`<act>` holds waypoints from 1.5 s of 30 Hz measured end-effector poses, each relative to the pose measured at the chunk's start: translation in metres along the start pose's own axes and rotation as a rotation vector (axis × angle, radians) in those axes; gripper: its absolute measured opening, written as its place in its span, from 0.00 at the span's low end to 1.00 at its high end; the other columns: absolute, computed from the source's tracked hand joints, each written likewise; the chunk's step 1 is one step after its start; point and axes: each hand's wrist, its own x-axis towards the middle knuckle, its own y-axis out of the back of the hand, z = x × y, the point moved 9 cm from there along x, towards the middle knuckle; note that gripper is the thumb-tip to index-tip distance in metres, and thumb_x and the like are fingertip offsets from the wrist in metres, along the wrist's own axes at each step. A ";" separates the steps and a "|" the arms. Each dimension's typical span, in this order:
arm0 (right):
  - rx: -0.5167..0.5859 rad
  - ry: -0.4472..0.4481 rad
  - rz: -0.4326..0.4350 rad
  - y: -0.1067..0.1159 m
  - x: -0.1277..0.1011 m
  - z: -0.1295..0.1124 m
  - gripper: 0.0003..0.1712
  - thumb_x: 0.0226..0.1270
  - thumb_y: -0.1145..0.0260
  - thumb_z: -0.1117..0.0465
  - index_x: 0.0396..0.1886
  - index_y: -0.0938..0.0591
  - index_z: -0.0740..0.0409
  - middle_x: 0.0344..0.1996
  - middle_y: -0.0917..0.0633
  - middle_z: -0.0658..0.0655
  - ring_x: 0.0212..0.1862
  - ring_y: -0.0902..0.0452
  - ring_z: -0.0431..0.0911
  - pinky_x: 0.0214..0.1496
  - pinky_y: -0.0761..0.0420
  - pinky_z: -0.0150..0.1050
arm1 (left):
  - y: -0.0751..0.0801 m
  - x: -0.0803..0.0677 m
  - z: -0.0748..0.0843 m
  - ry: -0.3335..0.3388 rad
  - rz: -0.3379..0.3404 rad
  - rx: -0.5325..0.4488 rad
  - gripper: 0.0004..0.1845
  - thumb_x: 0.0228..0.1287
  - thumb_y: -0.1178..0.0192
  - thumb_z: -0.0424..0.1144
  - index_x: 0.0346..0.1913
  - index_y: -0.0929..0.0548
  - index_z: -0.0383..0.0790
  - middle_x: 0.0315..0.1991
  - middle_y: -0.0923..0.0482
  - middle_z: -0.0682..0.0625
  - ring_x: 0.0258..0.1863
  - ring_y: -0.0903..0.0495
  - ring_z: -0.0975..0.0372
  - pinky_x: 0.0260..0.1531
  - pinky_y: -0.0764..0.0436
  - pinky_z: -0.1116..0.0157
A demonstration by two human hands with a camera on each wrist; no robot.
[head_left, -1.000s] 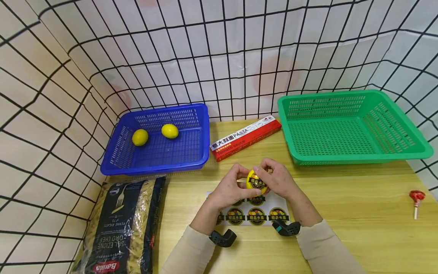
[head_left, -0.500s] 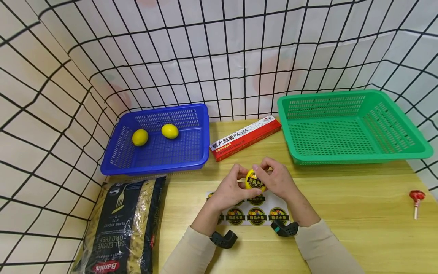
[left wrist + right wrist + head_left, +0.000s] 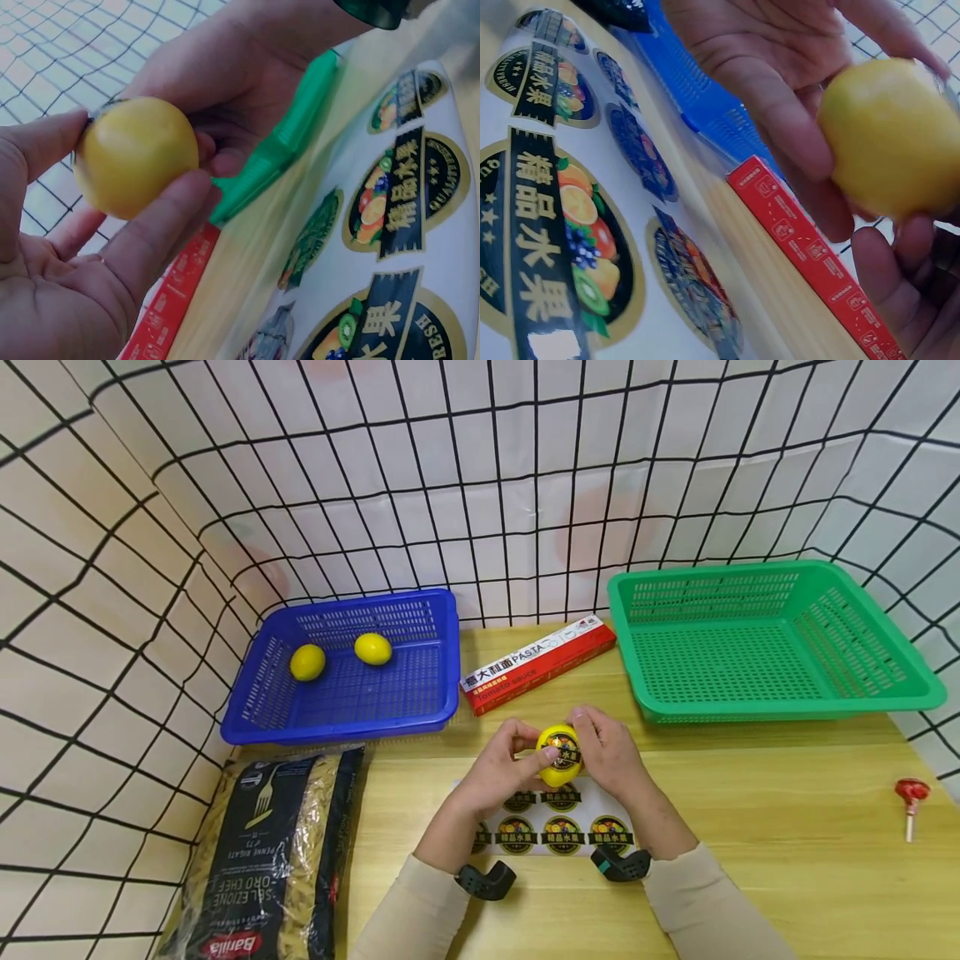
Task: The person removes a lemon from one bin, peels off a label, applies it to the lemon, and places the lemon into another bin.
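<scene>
Head view: both hands, left hand point(image 3: 504, 768) and right hand point(image 3: 611, 756), are turning the lemon point(image 3: 559, 755), fingers clamped around it, sticker point(image 3: 564, 748) now facing up, looking pressed down.

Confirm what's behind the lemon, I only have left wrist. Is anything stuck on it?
Observer: Yes. In the head view a round dark sticker sits on the lemon, on the side facing the person.
Operator: Both hands on it?
Observer: Yes, the left hand and the right hand both grip it above the sticker sheet.
Operator: Any other lemons?
Observer: Two lemons lie in the blue basket; the green basket holds nothing.
</scene>
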 end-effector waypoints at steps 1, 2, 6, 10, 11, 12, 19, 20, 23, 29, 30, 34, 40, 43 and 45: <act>0.010 -0.012 0.000 0.001 0.000 0.001 0.23 0.85 0.54 0.51 0.36 0.19 0.57 0.24 0.21 0.57 0.26 0.27 0.45 0.28 0.24 0.35 | 0.001 0.000 0.000 -0.001 0.002 -0.021 0.18 0.74 0.41 0.32 0.58 0.35 0.31 0.56 0.24 0.32 0.40 0.15 0.60 0.44 0.11 0.49; 0.018 -0.023 0.003 0.002 0.000 0.001 0.23 0.85 0.54 0.50 0.38 0.18 0.57 0.25 0.20 0.58 0.27 0.26 0.44 0.28 0.23 0.35 | 0.001 0.000 0.001 -0.006 0.005 -0.043 0.18 0.74 0.41 0.32 0.58 0.35 0.31 0.56 0.24 0.33 0.41 0.15 0.60 0.45 0.11 0.50; 0.123 -0.061 -0.007 0.004 -0.003 0.003 0.23 0.84 0.52 0.47 0.45 0.18 0.60 0.29 0.18 0.61 0.24 0.21 0.46 0.27 0.16 0.37 | 0.006 -0.002 0.004 -0.037 0.035 -0.119 0.20 0.72 0.37 0.33 0.59 0.33 0.32 0.53 0.22 0.39 0.42 0.14 0.61 0.46 0.12 0.52; 0.215 -0.062 0.040 0.014 -0.009 0.004 0.21 0.84 0.49 0.51 0.50 0.20 0.64 0.28 0.19 0.62 0.20 0.20 0.44 0.25 0.17 0.38 | 0.008 -0.003 0.006 -0.063 0.051 -0.158 0.24 0.67 0.33 0.35 0.59 0.32 0.32 0.51 0.21 0.45 0.42 0.13 0.62 0.45 0.11 0.55; 0.227 -0.058 0.065 0.019 -0.011 0.005 0.20 0.83 0.49 0.52 0.51 0.21 0.65 0.27 0.20 0.62 0.19 0.21 0.43 0.24 0.18 0.38 | 0.008 -0.003 0.007 -0.067 0.053 -0.161 0.24 0.67 0.32 0.35 0.59 0.32 0.32 0.51 0.21 0.45 0.43 0.13 0.63 0.45 0.11 0.55; 0.234 -0.057 0.092 0.024 -0.013 0.006 0.19 0.83 0.48 0.53 0.52 0.21 0.65 0.26 0.20 0.60 0.19 0.21 0.42 0.23 0.19 0.38 | 0.008 -0.003 0.007 -0.068 0.054 -0.162 0.24 0.67 0.32 0.34 0.59 0.32 0.32 0.51 0.21 0.46 0.43 0.13 0.63 0.45 0.11 0.55; 0.229 -0.067 0.238 0.060 -0.029 0.020 0.14 0.82 0.46 0.58 0.56 0.23 0.62 0.22 0.21 0.47 0.17 0.22 0.36 0.23 0.19 0.34 | 0.010 -0.002 0.006 -0.055 0.078 -0.167 0.25 0.70 0.35 0.35 0.64 0.33 0.35 0.51 0.21 0.44 0.45 0.14 0.61 0.49 0.13 0.52; 0.230 -0.073 0.250 0.064 -0.031 0.022 0.14 0.82 0.46 0.58 0.57 0.23 0.62 0.21 0.21 0.45 0.17 0.22 0.36 0.23 0.20 0.33 | 0.011 -0.003 0.005 -0.051 0.081 -0.172 0.26 0.70 0.35 0.36 0.65 0.33 0.35 0.52 0.21 0.45 0.45 0.14 0.61 0.49 0.13 0.52; 0.244 -0.095 0.277 0.076 -0.036 0.031 0.16 0.81 0.45 0.57 0.59 0.25 0.61 0.20 0.21 0.44 0.17 0.22 0.36 0.25 0.19 0.32 | 0.011 -0.003 0.006 -0.048 0.088 -0.173 0.29 0.69 0.33 0.39 0.68 0.33 0.37 0.53 0.21 0.43 0.45 0.14 0.61 0.48 0.12 0.53; 0.265 -0.179 0.337 0.098 -0.044 0.056 0.26 0.79 0.41 0.53 0.71 0.33 0.52 0.23 0.19 0.45 0.19 0.20 0.37 0.26 0.16 0.31 | 0.011 -0.003 0.005 -0.040 0.093 -0.166 0.32 0.69 0.32 0.41 0.70 0.34 0.38 0.59 0.25 0.39 0.47 0.14 0.60 0.47 0.12 0.55; 0.268 -0.193 0.353 0.102 -0.045 0.061 0.29 0.78 0.40 0.52 0.73 0.35 0.50 0.24 0.19 0.45 0.20 0.19 0.38 0.26 0.16 0.32 | 0.011 -0.003 0.005 -0.038 0.095 -0.164 0.32 0.69 0.33 0.40 0.70 0.34 0.38 0.60 0.25 0.38 0.47 0.14 0.60 0.48 0.12 0.55; 0.263 -0.248 0.440 0.120 -0.048 0.080 0.37 0.76 0.38 0.49 0.78 0.43 0.40 0.28 0.20 0.44 0.20 0.19 0.37 0.24 0.16 0.31 | 0.012 -0.002 0.004 -0.038 0.102 -0.145 0.30 0.69 0.34 0.39 0.69 0.33 0.38 0.59 0.27 0.38 0.47 0.15 0.60 0.49 0.12 0.54; 0.320 -0.311 0.594 0.146 -0.050 0.106 0.40 0.73 0.35 0.46 0.77 0.44 0.30 0.34 0.25 0.49 0.17 0.21 0.36 0.20 0.19 0.30 | 0.013 -0.002 0.005 -0.033 0.112 -0.130 0.29 0.69 0.34 0.39 0.68 0.31 0.36 0.58 0.27 0.39 0.47 0.15 0.61 0.48 0.12 0.55; 0.344 -0.297 0.650 0.155 -0.049 0.115 0.40 0.72 0.34 0.47 0.77 0.44 0.30 0.36 0.27 0.50 0.16 0.22 0.35 0.18 0.21 0.29 | 0.013 -0.002 0.006 -0.031 0.116 -0.121 0.28 0.69 0.35 0.39 0.68 0.31 0.36 0.58 0.27 0.40 0.47 0.15 0.61 0.48 0.12 0.56; 0.388 -0.269 0.695 0.160 -0.049 0.118 0.40 0.71 0.34 0.48 0.76 0.44 0.31 0.37 0.29 0.52 0.15 0.23 0.35 0.16 0.22 0.28 | 0.013 -0.002 0.006 -0.029 0.118 -0.111 0.28 0.69 0.35 0.38 0.68 0.31 0.37 0.58 0.27 0.40 0.46 0.15 0.61 0.47 0.12 0.57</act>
